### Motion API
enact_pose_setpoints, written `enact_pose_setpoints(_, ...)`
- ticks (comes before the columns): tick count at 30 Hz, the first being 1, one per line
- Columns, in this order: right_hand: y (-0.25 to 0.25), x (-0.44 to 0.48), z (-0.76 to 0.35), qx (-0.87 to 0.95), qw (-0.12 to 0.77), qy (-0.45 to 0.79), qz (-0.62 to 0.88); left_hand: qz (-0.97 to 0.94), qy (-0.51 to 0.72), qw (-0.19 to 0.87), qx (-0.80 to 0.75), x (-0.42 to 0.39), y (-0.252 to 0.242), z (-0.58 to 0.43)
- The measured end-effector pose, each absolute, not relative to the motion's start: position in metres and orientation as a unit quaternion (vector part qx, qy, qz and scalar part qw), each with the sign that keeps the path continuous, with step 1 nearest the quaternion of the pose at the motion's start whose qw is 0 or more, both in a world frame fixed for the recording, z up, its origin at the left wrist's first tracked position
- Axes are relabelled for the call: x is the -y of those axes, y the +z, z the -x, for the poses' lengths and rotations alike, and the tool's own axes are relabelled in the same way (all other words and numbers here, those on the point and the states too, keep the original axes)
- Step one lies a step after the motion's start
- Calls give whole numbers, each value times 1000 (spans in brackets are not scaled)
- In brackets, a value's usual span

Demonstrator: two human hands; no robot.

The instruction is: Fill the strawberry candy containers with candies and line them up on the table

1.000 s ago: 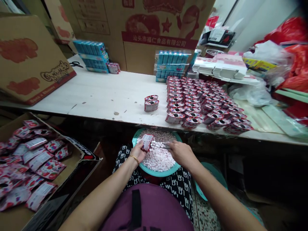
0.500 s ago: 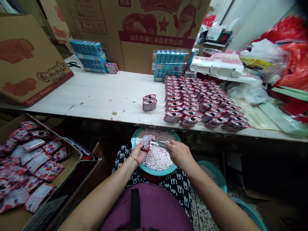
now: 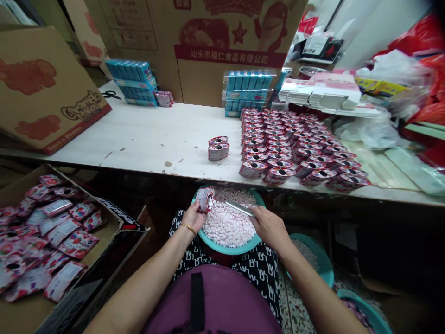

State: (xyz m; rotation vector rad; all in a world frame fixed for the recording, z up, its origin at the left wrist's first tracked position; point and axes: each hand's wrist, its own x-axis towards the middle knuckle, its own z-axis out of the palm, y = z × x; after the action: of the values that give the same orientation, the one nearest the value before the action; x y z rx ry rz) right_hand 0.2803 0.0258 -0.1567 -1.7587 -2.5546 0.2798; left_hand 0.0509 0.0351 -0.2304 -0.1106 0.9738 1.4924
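Over a turquoise basin (image 3: pixel 222 249) on my lap, my left hand (image 3: pixel 193 218) grips a red and white printed packet (image 3: pixel 203 198). The packet is tilted, its opening turned to the right with pale candies showing in it. My right hand (image 3: pixel 270 226) is closed around the handle of a narrow metal scoop (image 3: pixel 239 208). The scoop lies over the small pinkish-white candies (image 3: pixel 227 229) that fill the basin, its tip apart from the packet. How deep the scoop sits in the candies I cannot tell.
Several rows of upright packets (image 3: pixel 278 153) cover the table's right side, with two packets (image 3: pixel 219 151) standing apart. An open carton (image 3: pixel 116 236) of flat packets is at left. Blue boxes (image 3: pixel 135 83) stand behind. More turquoise basins (image 3: pixel 328 266) sit on the floor.
The scoop has come out of the packet's mouth and moved right with my right hand. My left hand has shifted the packet slightly left and up, and the view has swung a little.
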Motion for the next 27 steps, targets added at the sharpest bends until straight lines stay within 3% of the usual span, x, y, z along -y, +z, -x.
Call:
enact_pose_setpoints(3,-162,-28,-277,788,76,139,595,36,653,620,-433,-36,-231,-52)
enact_pose_setpoints(7,-165,-35,-271,754,86,175,627,47,655,615,-436,-36,-227,-50)
enact_pose_setpoints(12,-152,-54,-247,834,200,222,463,114,603,677,-406,-27,-208,-59)
enact_pose_setpoints(17,-123,-83,-215,918,153,172,323,58,599,718,-349,-34,-177,-62)
enact_pose_setpoints(22,-112,-142,-194,909,191,85,362,-48,568,743,-350,-49,-141,-36)
enact_pose_setpoints(25,-111,-180,-186,891,211,74,396,-115,618,660,-412,-39,-130,1)
enact_pose_setpoints(27,-110,-186,-187,876,241,76,412,-161,691,527,-469,-27,-133,46)
